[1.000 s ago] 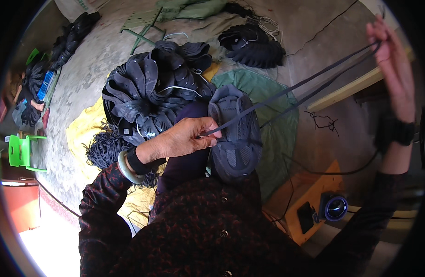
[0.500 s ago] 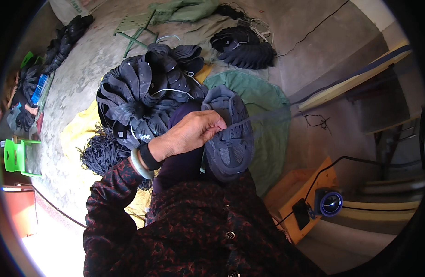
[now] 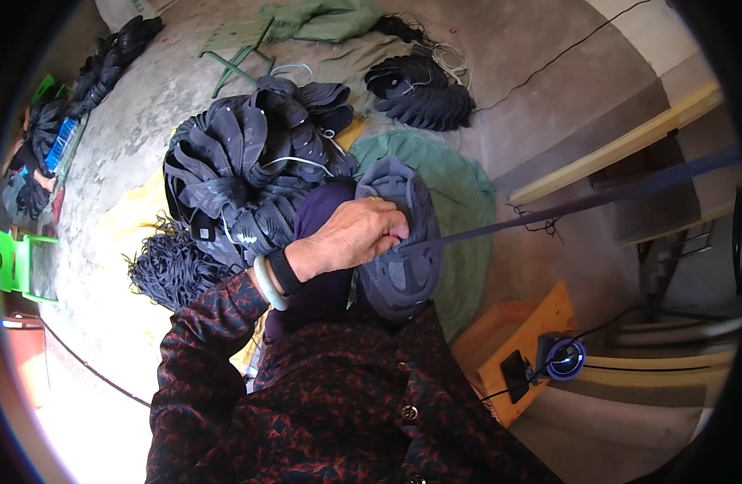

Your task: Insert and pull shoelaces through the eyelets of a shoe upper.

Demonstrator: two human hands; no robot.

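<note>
A dark grey shoe upper (image 3: 403, 278) lies over my lap, toe toward me. My left hand (image 3: 359, 232), with a pale bangle and a black band at its wrist, is closed at the lacing edge of the shoe upper, thumb and fingers pinched together. Just below the fingertips a dark flat shoelace (image 3: 516, 224) leaves the upper and stretches taut to the right edge of the picture, blurred. My right hand is out of sight. Beyond my left knee sits a large bundle of dark shoe uppers (image 3: 217, 153), tied with white cord.
Loose dark laces (image 3: 173, 270) lie heaped at left on yellow cloth. A second tied bundle (image 3: 419, 93) rests far off, near a green folding stool (image 3: 238, 40). At right stand a wooden box (image 3: 544, 347) and pale wooden bars (image 3: 621, 145). Another person's hand (image 3: 44, 181) shows far left.
My left hand has shifted slightly right and down on the upper. The lace, fainter and slanting upward before, now stretches as a broader band, lower at right. The view has turned a little.
</note>
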